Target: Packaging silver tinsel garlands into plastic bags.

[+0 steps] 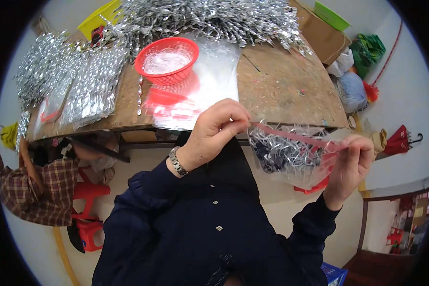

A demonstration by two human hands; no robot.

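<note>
Well, the left hand [214, 128] and right hand [352, 167] pinch opposite ends of a clear bag [300, 177]. I see silvery strands [291, 153] inside.

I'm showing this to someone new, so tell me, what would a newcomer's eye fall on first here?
Probably the big heap of shiny silver strands along the far side of the wooden table. Next, the bright red basket holding pale, thin strands, left of the table's middle. Then, at the near edge, the clear bag with a pinkish top strip, held between the left hand and right hand.
</note>
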